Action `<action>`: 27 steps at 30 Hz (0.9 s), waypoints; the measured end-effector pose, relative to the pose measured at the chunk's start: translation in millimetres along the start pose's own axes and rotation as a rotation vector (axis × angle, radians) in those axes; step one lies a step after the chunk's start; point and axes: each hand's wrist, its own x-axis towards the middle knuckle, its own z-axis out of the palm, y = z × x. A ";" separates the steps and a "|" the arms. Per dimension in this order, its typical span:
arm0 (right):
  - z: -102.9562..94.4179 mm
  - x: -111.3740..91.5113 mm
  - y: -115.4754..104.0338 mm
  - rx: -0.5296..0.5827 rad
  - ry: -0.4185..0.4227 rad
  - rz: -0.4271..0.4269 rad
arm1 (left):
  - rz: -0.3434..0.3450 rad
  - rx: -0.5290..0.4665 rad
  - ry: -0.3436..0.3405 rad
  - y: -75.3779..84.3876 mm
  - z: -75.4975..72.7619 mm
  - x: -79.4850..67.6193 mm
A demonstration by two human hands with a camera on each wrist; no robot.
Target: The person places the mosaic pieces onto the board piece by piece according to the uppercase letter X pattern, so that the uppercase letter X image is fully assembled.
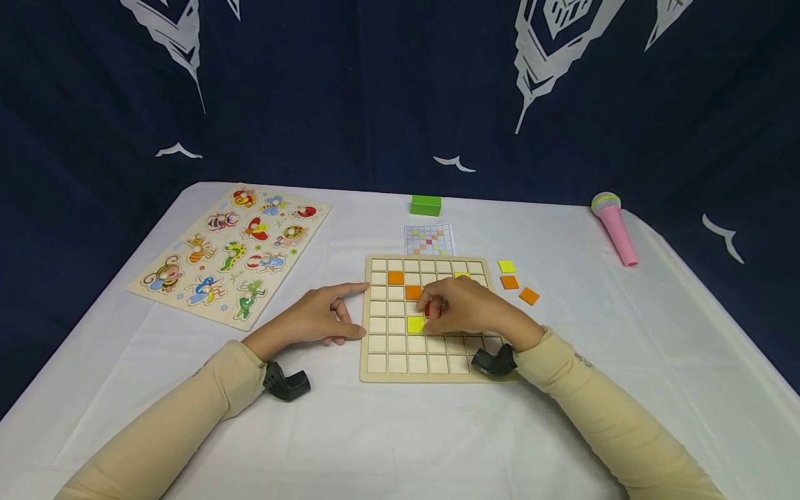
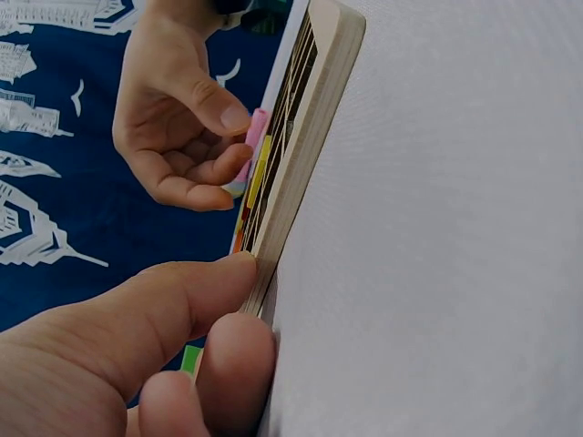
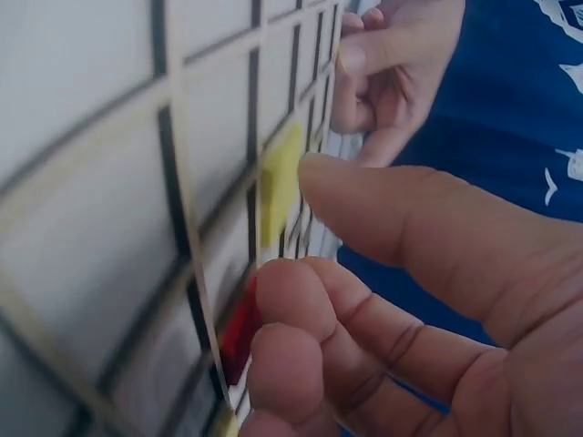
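Holding thumbs and forefingers apart, left hand (image 1: 312,316) and right hand (image 1: 465,305) flank the mid-frame yellow square tile (image 1: 415,324) (likely light, stiff, best edge-pinched).

Two hands (image 1: 315,316), two boards (image 1: 378,344), one card (image 1: 428,240), one block (image 1: 426,205), one microphone (image 1: 615,230), at least eight tiles (image 1: 509,282), some perhaps hidden

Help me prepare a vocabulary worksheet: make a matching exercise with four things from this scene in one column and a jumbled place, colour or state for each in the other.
Column one
1. microphone
2. block
3. insect puzzle
4. left hand

Column two
A. touching the edge of the grid board
B. green all over
C. lying on the left side of the table
D. has a pink handle

Right pairs: 1-D, 2-B, 3-C, 4-A
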 end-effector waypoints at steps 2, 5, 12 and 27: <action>-4.9 -2.8 3.4 0.018 0.009 -0.021 | 0.001 -0.001 0.000 -0.1 0.0 0.2; -13.2 -7.7 11.8 0.044 0.022 -0.064 | 0.003 -0.001 -0.001 -0.2 0.0 0.3; -31.9 -23.7 35.2 0.080 0.037 -0.123 | 0.002 -0.003 0.001 -0.9 0.2 0.6; -65.8 -62.1 86.3 0.380 0.019 -0.024 | 0.005 0.008 0.002 -0.8 0.0 1.2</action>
